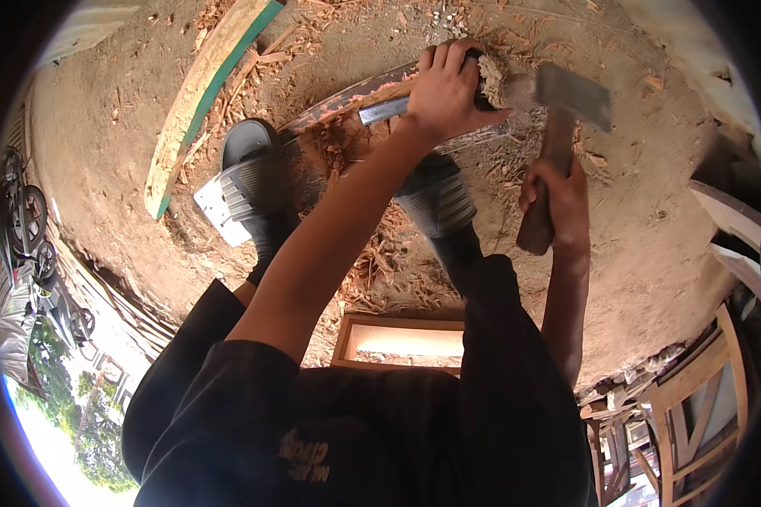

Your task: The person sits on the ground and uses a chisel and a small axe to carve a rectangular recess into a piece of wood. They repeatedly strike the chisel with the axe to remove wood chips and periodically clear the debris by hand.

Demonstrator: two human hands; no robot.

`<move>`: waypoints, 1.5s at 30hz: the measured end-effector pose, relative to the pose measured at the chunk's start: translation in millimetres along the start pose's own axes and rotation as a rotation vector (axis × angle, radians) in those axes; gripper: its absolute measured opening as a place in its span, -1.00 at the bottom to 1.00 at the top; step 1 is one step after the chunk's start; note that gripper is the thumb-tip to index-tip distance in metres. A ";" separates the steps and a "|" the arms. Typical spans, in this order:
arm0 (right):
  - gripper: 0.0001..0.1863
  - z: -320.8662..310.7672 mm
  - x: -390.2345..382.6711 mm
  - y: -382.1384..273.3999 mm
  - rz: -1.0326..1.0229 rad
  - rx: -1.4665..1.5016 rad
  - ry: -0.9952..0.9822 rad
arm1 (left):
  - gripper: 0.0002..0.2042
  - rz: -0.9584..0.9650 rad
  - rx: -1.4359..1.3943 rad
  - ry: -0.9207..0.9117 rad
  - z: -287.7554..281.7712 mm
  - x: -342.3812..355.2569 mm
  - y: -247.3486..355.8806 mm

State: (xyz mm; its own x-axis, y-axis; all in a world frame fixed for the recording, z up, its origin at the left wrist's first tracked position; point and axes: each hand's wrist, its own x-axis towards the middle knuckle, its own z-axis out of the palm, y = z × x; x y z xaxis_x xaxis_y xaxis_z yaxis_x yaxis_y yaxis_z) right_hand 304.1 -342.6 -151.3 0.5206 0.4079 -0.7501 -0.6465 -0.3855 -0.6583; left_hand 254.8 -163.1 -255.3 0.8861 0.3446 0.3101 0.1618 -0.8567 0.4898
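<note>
My left hand (448,89) grips the frayed wooden handle of a chisel (389,110), whose steel blade points left into a long reddish plank (347,97) lying on the dirt. My right hand (558,198) holds the wooden handle of a hammer (571,101); its square metal head sits just right of the chisel's mashed end (492,80). Both my feet in grey slide sandals (258,182) stand by the plank, amid wood chips.
A green-edged plank (203,93) lies at the upper left on the dirt floor. A shallow wooden box frame (402,342) sits below my knees. Wooden furniture frames (702,397) stand at the lower right; bicycles (25,228) are at the far left.
</note>
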 end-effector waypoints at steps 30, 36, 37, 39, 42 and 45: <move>-0.81 16.4 0.4 9.8 0.060 0.010 -0.044 | -0.41 0.002 -0.048 0.071 1.8 -17.1 -23.8; -0.81 13.3 -0.9 6.2 0.060 0.020 -0.008 | -0.75 -0.135 0.040 0.232 18.8 -9.9 -20.1; -0.82 11.1 -0.6 5.0 0.060 -0.001 0.001 | -0.76 -0.137 0.046 0.229 20.1 -11.0 -20.2; -0.82 7.5 1.8 0.7 0.034 0.000 0.023 | -0.79 -0.134 0.065 0.223 18.3 -9.6 -21.4; -0.85 -1.7 8.1 -7.6 -0.013 0.013 0.059 | -0.75 -0.113 0.045 0.236 16.9 -8.4 -22.7; -0.86 -7.3 10.9 -16.8 -0.081 0.052 0.119 | -0.69 -0.144 0.029 0.148 15.6 -11.0 -22.5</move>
State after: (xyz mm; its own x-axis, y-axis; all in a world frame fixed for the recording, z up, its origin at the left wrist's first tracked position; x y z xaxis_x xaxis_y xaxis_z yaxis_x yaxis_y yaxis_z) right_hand 324.8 -337.8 -148.8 0.6326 0.3333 -0.6990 -0.6263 -0.3106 -0.7150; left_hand 248.1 -153.6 -282.5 0.7795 0.5154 0.3559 0.2966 -0.8042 0.5151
